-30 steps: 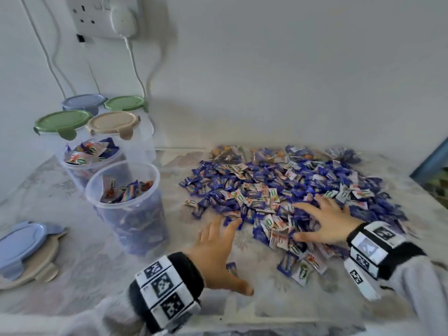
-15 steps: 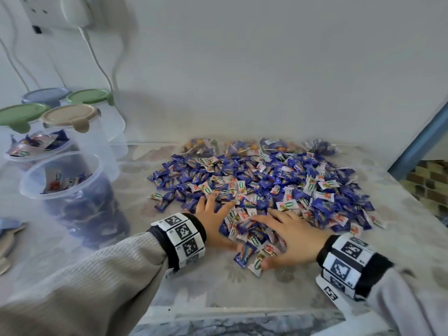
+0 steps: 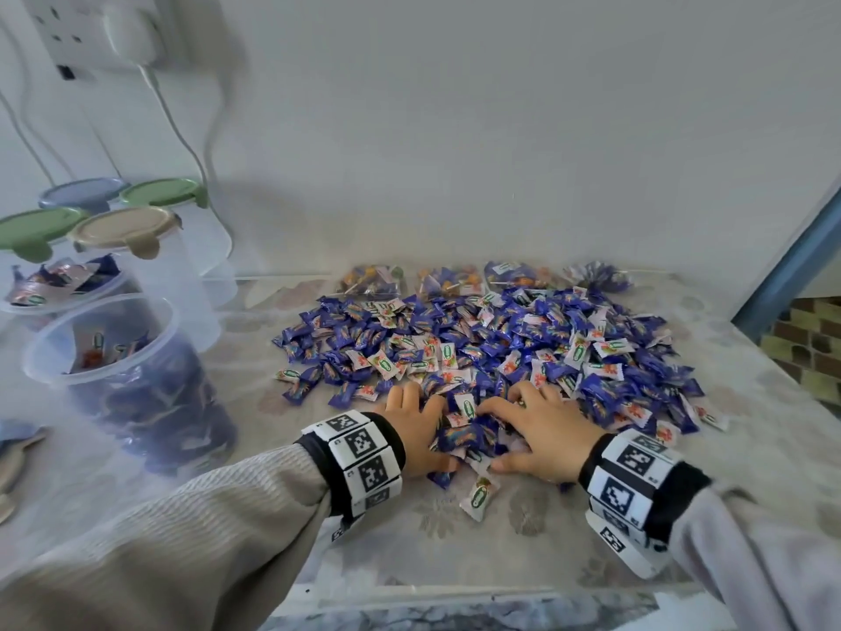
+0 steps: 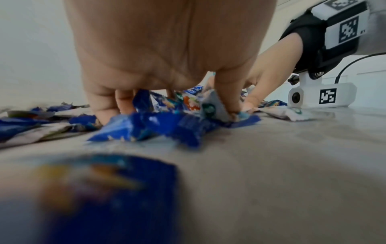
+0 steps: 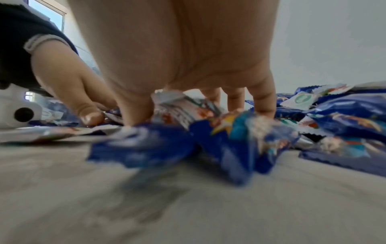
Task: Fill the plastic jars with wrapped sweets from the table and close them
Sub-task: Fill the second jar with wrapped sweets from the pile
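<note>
Both sets of fingers are curled down into the near edge of the pile of wrapped sweets (image 3: 478,357), raking a small clump of blue and white wrappers together. The left hand (image 3: 416,430) cups the clump from its side, thumb low against the table (image 3: 455,562); from the left wrist view its fingers (image 4: 106,105) press down among the blue wrappers. The right hand (image 3: 541,430) mirrors it from the other side, its fingers (image 5: 263,102) dug into the wrappers and the thumb down on the cloth. The two hands nearly meet, with the gathered sweets bunched between them. One white-wrapped sweet (image 3: 478,494) lies loose on the table just in front of the hands.

The rest of the pile spreads out behind the hands toward the wall. At the back edge lie a few clear packets (image 3: 371,280) with orange contents.

Well off to the left stands an open jar (image 3: 123,371), partly filled with sweets. Just behind it, a second open jar (image 3: 59,289) is heaped to the rim. Behind those stand four lidded jars (image 3: 132,234), with beige, green and blue lids. Loose lids (image 3: 13,453) lie at the far left edge of the table.
</note>
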Demonstrator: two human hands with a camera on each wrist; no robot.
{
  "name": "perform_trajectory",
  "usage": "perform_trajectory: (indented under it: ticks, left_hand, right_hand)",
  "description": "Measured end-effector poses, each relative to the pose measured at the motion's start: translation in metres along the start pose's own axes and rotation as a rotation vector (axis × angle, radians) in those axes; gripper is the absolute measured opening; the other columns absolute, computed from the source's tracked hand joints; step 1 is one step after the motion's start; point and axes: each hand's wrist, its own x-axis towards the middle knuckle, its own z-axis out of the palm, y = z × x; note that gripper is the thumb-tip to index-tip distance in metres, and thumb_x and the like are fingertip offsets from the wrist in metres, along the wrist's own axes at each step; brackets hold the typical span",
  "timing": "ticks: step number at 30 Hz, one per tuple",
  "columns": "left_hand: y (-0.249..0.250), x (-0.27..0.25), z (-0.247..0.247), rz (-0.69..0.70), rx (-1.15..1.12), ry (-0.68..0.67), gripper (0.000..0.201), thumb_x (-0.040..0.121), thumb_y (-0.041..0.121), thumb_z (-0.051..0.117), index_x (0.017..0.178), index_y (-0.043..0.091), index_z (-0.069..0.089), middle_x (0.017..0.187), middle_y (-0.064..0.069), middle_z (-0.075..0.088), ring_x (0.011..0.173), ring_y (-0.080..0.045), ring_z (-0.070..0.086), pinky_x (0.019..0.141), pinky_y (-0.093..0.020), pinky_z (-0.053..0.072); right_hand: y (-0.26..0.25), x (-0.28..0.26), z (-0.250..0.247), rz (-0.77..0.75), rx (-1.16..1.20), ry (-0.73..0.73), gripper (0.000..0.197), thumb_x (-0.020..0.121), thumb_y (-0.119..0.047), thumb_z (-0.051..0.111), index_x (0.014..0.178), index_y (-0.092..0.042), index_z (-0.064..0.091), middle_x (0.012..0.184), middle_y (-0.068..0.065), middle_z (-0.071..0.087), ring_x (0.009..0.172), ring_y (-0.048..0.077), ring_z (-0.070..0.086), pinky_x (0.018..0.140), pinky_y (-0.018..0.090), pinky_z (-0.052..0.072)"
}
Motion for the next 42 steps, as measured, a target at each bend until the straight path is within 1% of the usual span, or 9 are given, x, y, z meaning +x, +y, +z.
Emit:
perform_trajectory:
  ticks: [8,13,17,24,28,35,38,40,42]
  left_hand:
    - [-0.013,0.014,-0.01,0.012,-0.212,-0.034,0.034,0.098,0.023,0.042,0.128,0.012,0.03,0.121,-0.019,0.042,0.092,-0.034,0.057,0.078,-0.04,0.048]
    - [-0.029,0.01,-0.025,0.016,-0.384,0.061,0.017,0.099,0.022,0.04,0.106,0.01,0.031,0.082,-0.006,0.046,0.072,-0.023,0.048,0.063,-0.032,0.039]
    - [-0.043,-0.017,-0.059,0.077,-0.422,0.138,0.017,0.1,0.025,0.038,0.1,0.01,0.029,0.075,-0.001,0.036,0.06,-0.012,0.034,0.059,-0.029,0.033]
    - [-0.095,-0.1,-0.135,0.182,-0.489,0.637,0.016,0.096,0.018,0.045,0.104,0.011,0.033,0.087,-0.007,0.05,0.077,-0.024,0.049,0.069,-0.031,0.037]
    - [-0.142,-0.145,-0.146,0.127,-0.318,0.672,0.025,0.088,0.04,0.037,0.099,0.018,0.032,0.087,0.004,0.046,0.076,-0.011,0.049,0.072,-0.028,0.036]
    - [-0.211,-0.16,-0.118,-0.13,-0.082,0.563,0.037,0.091,0.05,0.035,0.109,0.018,0.039,0.11,-0.001,0.048,0.103,-0.02,0.041,0.086,-0.029,0.031]
    - [-0.228,-0.159,-0.103,-0.05,-0.144,0.585,0.069,0.074,0.069,0.019,0.114,0.022,0.052,0.114,0.003,0.047,0.111,-0.02,0.036,0.099,-0.035,0.03]
    - [-0.234,-0.161,-0.096,0.023,-0.232,0.666,0.072,0.077,0.078,0.021,0.116,0.027,0.055,0.118,0.005,0.048,0.116,-0.019,0.038,0.1,-0.034,0.03]
    - [-0.238,-0.165,-0.087,0.068,-0.307,0.773,0.07,0.08,0.078,0.025,0.121,0.028,0.052,0.124,0.005,0.049,0.119,-0.017,0.041,0.099,-0.031,0.03]
  right_hand:
    - [0.007,0.018,-0.01,0.013,0.087,0.02,0.044,0.098,-0.039,0.045,0.139,-0.029,0.034,0.12,0.008,0.037,0.101,0.026,0.045,0.084,0.034,0.042]
    - [0.006,0.024,-0.018,0.025,0.239,0.11,0.027,0.101,-0.027,0.042,0.124,-0.015,0.048,0.126,0.012,0.042,0.101,0.028,0.053,0.088,0.037,0.043]
    - [-0.007,0.023,-0.033,0.036,0.394,0.194,0.027,0.1,-0.025,0.044,0.125,-0.016,0.049,0.118,0.007,0.048,0.106,0.028,0.051,0.083,0.031,0.037]
    - [-0.053,0.026,-0.072,-0.063,0.497,0.304,0.023,0.1,-0.022,0.046,0.114,-0.006,0.055,0.112,0.013,0.058,0.105,0.03,0.053,0.079,0.032,0.038]
    - [-0.082,0.036,-0.088,-0.134,0.553,0.314,0.024,0.099,-0.025,0.047,0.12,-0.015,0.054,0.124,0.01,0.056,0.112,0.023,0.053,0.073,0.022,0.034]
    - [-0.141,0.051,-0.113,-0.233,0.579,0.305,0.032,0.098,-0.029,0.047,0.129,-0.022,0.05,0.136,0.007,0.051,0.124,0.025,0.049,0.086,0.026,0.039]
    - [-0.168,0.062,-0.122,-0.298,0.555,0.334,0.035,0.097,-0.032,0.05,0.13,-0.022,0.051,0.134,0.002,0.053,0.111,0.015,0.057,0.08,0.02,0.038]
    - [-0.186,0.068,-0.13,-0.367,0.574,0.346,0.034,0.096,-0.032,0.051,0.127,-0.02,0.053,0.119,-0.002,0.06,0.083,0.003,0.058,0.067,0.011,0.039]
    - [-0.206,0.073,-0.14,-0.458,0.629,0.366,0.023,0.095,-0.028,0.054,0.116,-0.019,0.058,0.099,-0.001,0.065,0.07,0.009,0.06,0.061,0.012,0.042]
